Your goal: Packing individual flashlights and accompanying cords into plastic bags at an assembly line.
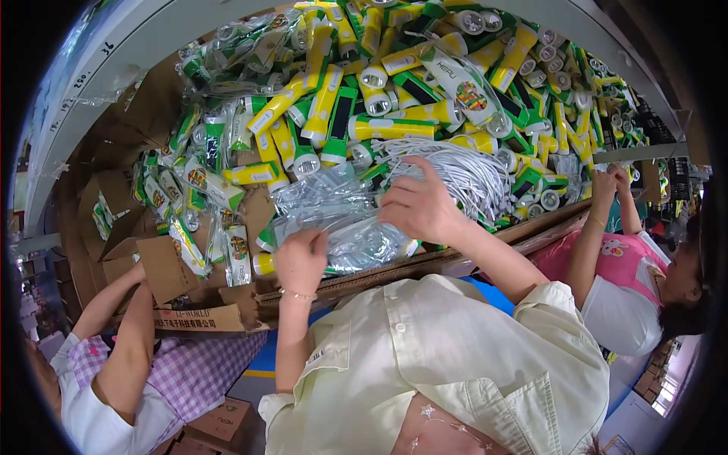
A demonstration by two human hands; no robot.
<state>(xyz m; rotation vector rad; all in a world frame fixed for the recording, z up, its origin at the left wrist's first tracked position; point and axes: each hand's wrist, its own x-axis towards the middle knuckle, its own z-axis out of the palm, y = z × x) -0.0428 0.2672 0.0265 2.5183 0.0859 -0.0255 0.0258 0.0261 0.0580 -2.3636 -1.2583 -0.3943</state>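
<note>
Clear plastic bags [326,201] lie in a loose pile before me. At the pile's near left edge is my left hand [298,262], its fingers curled together; whatever is between them is hidden. My right hand [421,203] presses its curled fingers on a clear plastic bag at the pile's right side, with one finger raised. Just beyond the right hand is a heap of white cables [455,171]. Yellow and green flashlights [390,127] with clear lenses are piled behind the bags and cables.
Bagged flashlights [208,186] lie at the left, by an open cardboard box [163,269] that a co-worker's hands hold. At the right, another co-worker's hands [610,182] meet above the flashlights. A cardboard edge [364,287] runs along the front; a pale metal frame [83,83] arches overhead.
</note>
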